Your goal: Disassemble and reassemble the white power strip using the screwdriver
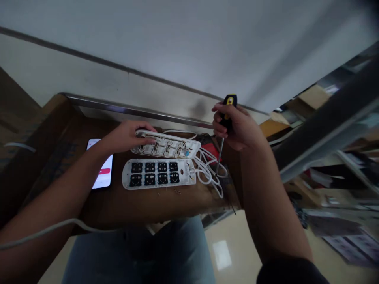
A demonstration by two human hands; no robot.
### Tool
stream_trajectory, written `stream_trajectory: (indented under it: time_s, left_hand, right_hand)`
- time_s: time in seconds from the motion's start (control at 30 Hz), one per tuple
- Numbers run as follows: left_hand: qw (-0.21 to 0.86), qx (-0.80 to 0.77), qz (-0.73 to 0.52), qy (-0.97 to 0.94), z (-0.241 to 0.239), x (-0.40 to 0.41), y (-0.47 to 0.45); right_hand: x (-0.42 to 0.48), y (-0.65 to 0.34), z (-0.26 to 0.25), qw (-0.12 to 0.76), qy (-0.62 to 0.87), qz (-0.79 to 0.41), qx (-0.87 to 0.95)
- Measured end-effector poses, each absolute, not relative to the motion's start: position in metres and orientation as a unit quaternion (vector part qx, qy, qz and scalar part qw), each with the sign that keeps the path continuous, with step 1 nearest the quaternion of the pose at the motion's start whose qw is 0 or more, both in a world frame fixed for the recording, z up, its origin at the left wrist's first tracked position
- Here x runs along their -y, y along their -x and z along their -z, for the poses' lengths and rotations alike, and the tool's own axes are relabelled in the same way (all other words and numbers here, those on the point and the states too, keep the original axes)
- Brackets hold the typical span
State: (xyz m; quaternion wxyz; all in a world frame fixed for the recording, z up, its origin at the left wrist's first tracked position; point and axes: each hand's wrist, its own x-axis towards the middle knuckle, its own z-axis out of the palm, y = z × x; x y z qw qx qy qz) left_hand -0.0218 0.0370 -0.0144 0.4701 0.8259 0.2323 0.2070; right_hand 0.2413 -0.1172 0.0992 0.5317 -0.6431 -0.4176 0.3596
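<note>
My left hand [134, 136] grips the left end of one white half of a power strip casing [166, 145], thumb inside and fingers behind. This half is tilted up, showing metal contact strips and a small blue part. In front of it lies the other casing half [158, 173], flat, with two rows of black socket inserts. My right hand [232, 122] is closed around a black and yellow screwdriver [229, 104], its shaft pointing down near the coiled white cable [207, 167]. Small screws [177, 191] lie just below the flat half.
A lit phone [103, 169] lies left of the casing, partly behind my left forearm. Something red [211, 152] sits behind the cable. A white wall and metal rail [142, 112] bound the back of the brown work surface [133, 207]. Cluttered shelves stand at right.
</note>
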Motion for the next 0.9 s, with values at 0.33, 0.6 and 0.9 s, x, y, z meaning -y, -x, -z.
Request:
stream_trajectory:
  time_s: [0.33,0.6,0.9]
  left_hand:
    - [0.44,-0.175,-0.266,-0.84,0.009,-0.027,0.021]
    - [0.432,-0.175,-0.282,-0.839,0.003,-0.027,0.028]
    - [0.472,-0.167,-0.262,-0.825,0.006,-0.037,0.03]
  right_hand:
    - [0.155,-0.225,-0.095,0.221,0.749,-0.294,0.551]
    - [0.136,-0.251,-0.065,0.0,0.735,-0.224,0.64]
    - [0.142,-0.242,-0.057,-0.02,0.718,-0.129,0.684]
